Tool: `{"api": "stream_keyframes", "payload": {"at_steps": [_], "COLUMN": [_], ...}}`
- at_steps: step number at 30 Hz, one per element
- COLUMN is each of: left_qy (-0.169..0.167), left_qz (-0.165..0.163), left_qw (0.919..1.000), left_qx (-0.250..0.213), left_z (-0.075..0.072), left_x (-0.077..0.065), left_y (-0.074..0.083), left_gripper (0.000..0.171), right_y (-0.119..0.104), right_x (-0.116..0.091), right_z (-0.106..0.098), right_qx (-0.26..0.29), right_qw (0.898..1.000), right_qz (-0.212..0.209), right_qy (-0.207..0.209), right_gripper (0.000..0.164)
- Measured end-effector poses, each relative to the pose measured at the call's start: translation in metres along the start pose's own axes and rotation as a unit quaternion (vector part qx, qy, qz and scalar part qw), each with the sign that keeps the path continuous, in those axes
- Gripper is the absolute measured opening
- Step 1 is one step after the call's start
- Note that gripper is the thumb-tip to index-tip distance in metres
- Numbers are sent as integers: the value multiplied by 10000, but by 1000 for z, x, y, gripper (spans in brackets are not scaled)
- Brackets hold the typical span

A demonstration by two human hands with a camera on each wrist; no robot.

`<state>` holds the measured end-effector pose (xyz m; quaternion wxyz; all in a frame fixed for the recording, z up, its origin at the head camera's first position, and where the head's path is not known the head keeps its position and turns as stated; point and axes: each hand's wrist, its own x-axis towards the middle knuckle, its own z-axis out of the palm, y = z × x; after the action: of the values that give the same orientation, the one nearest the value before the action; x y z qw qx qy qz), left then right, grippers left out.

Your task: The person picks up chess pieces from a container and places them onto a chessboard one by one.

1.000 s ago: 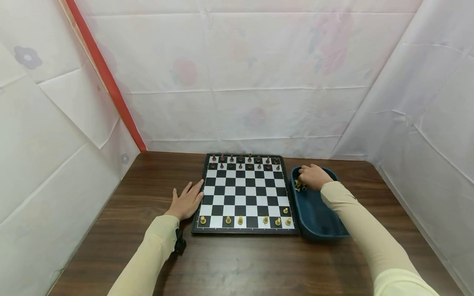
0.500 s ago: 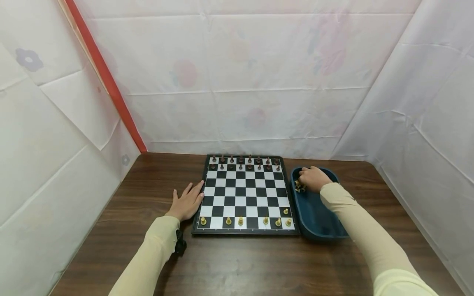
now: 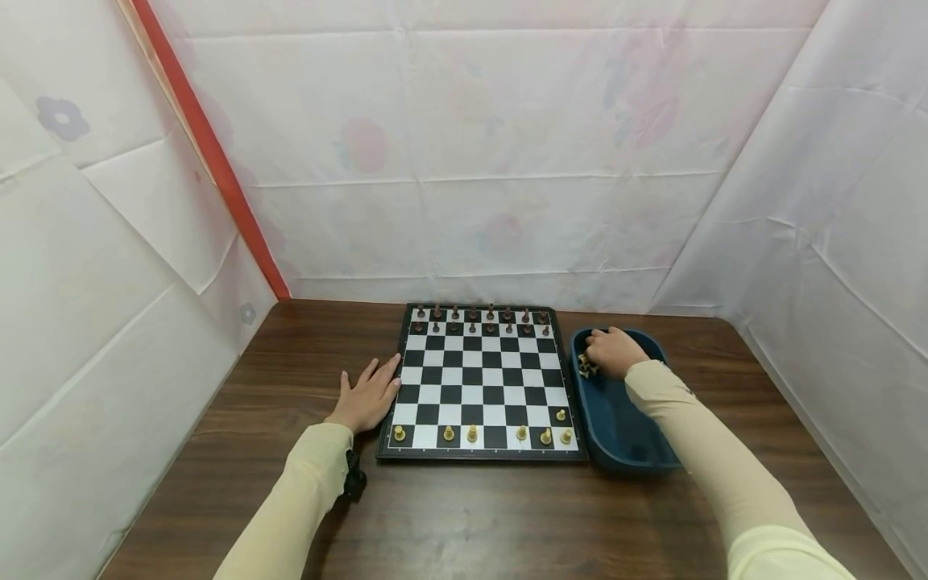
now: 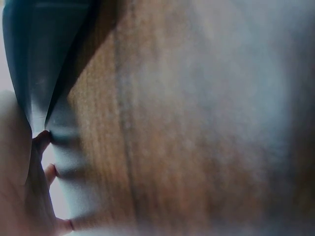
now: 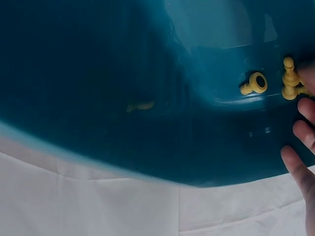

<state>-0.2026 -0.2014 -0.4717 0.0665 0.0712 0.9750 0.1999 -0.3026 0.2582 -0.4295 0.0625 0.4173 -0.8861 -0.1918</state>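
Observation:
My left hand (image 3: 365, 399) lies with its fingers spread on the table, fingertips against the left edge of the chessboard (image 3: 461, 395). In the left wrist view its fingers show dimly at the left side. My right hand (image 3: 615, 352) reaches down into the far end of the blue tray (image 3: 616, 419), its fingertips among yellow chess pieces (image 3: 587, 366). The right wrist view shows thumb and fingers beside yellow pawns (image 5: 289, 78); the view's edge cuts them off, so I cannot tell whether one is pinched. Another pawn (image 5: 254, 83) lies tipped over, apart from the fingers.
Dark red chess pieces (image 3: 473, 314) fill the board's two far rows. Several yellow pieces (image 3: 472, 433) stand in the near row, and one yellow pawn (image 3: 561, 415) stands ahead of them at right. The tray touches or nearly touches the board's right side. White cloth walls (image 3: 464, 145) surround the wooden table (image 3: 464, 515).
My right hand stays in the tray, and the yellow pieces by its fingertips have shifted slightly. The left hand and the pieces on the board keep their places.

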Motion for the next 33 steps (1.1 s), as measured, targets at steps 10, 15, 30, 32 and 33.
{"api": "stream_keyframes", "payload": {"at_steps": [10,15,30,32,33], "left_qy": [-28,-40,-23,-6,-3], "left_qz": [-17,12,27,45,51], "left_qw": [10000,10000,10000,10000,10000], "left_qx": [19,-22,-34,-34,-42], "left_z": [0,0,1,1,1], "left_x": [0,-1,-1,-1,-1], "left_y": [-1,0,-1,-1,-1], "left_gripper": [55,55,55,55,55], "right_y": [6,7,10,10,10], "right_x": [-5,-9,-15,-15,-15], "right_z": [-13,-23,-36,-39,-40], "right_qx": [439,608,888,913,920], "right_qw": [9989,9980,9960,9958,9957], "right_qz": [121,43,-21,-21,-30], "right_qy": [-107,-158,-65,-71,-65], "right_gripper": [23,15,13,14,15]}}
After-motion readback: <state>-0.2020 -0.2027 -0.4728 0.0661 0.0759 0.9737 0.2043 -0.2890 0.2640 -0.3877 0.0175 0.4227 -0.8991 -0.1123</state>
